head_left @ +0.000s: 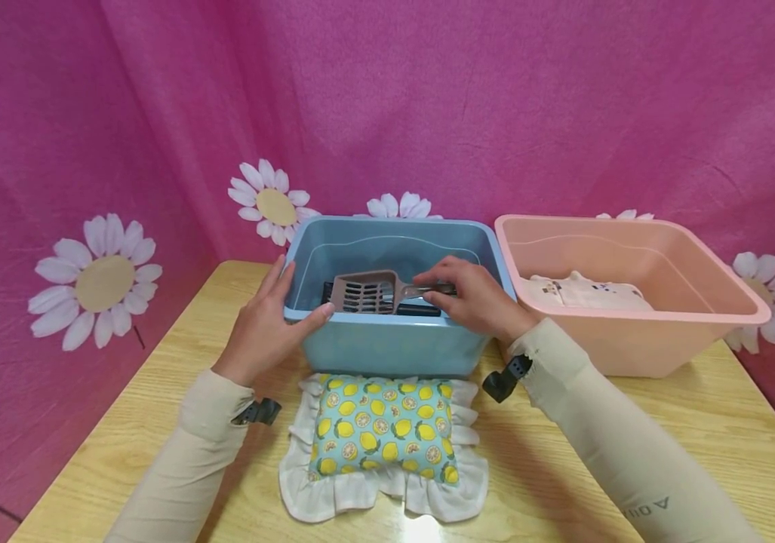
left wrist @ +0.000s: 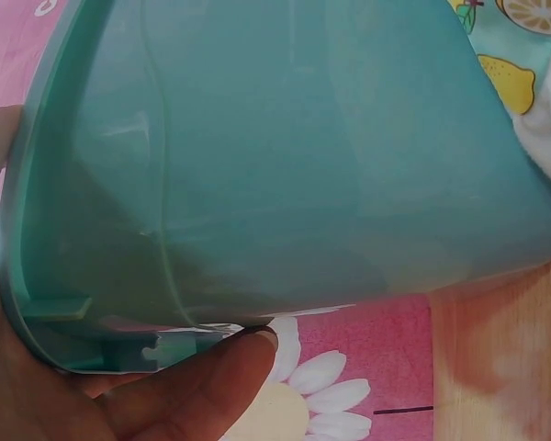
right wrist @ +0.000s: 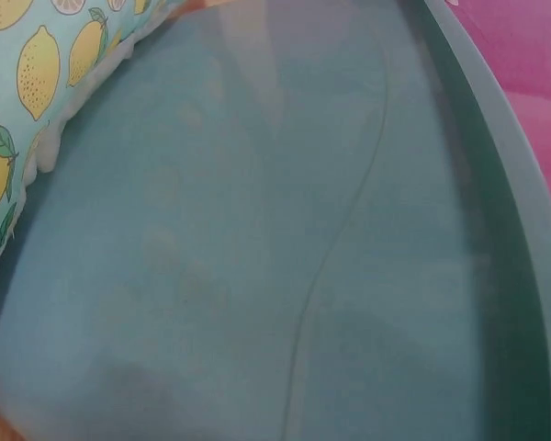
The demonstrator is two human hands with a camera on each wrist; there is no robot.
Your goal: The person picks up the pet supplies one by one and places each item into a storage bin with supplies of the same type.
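A slotted spatula (head_left: 364,293) with a brown head is inside the blue bin (head_left: 387,343), tilted, its head toward the left. My right hand (head_left: 472,296) reaches over the front rim and pinches the spatula's handle between thumb and fingers. At the bin's front left corner, my left hand (head_left: 266,323) holds the rim, thumb over the front edge and fingers along the side. The left wrist view shows fingertips (left wrist: 257,344) against the outer wall. Black parts of other items (head_left: 421,310) show beneath the spatula, mostly hidden. The right wrist view catches only the bin's outer front.
To the right stands a pink bin (head_left: 638,343) with a cream printed cloth item (head_left: 584,292) inside. A lemon-print pillow (head_left: 383,430) with white ruffles lies before the blue bin on the wooden table (head_left: 550,460). Pink flowered fabric (head_left: 428,113) hangs behind.
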